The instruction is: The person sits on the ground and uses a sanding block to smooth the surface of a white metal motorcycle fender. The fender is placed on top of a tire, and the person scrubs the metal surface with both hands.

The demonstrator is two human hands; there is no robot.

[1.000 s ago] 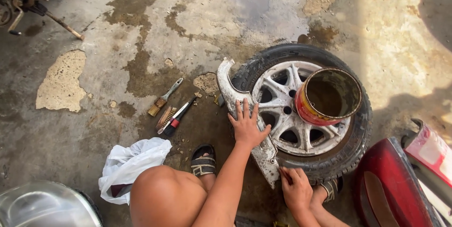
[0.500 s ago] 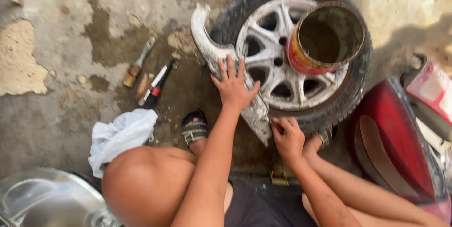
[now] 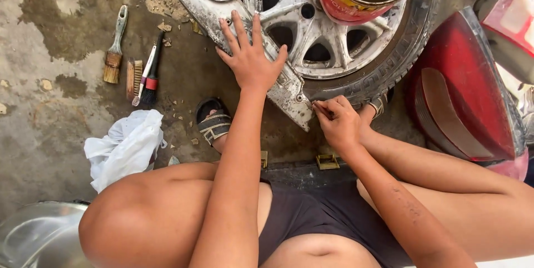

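The left hand [image 3: 251,56] is laid flat, fingers spread wide, on the grey metal bracket [image 3: 222,20] lying across the wheel [image 3: 345,40] at twelve o'clock; the right hand [image 3: 336,120] is pinched narrow at the bracket's lower tip, any held item being too small to tell; brushes [image 3: 136,73] are seen at ten o'clock.
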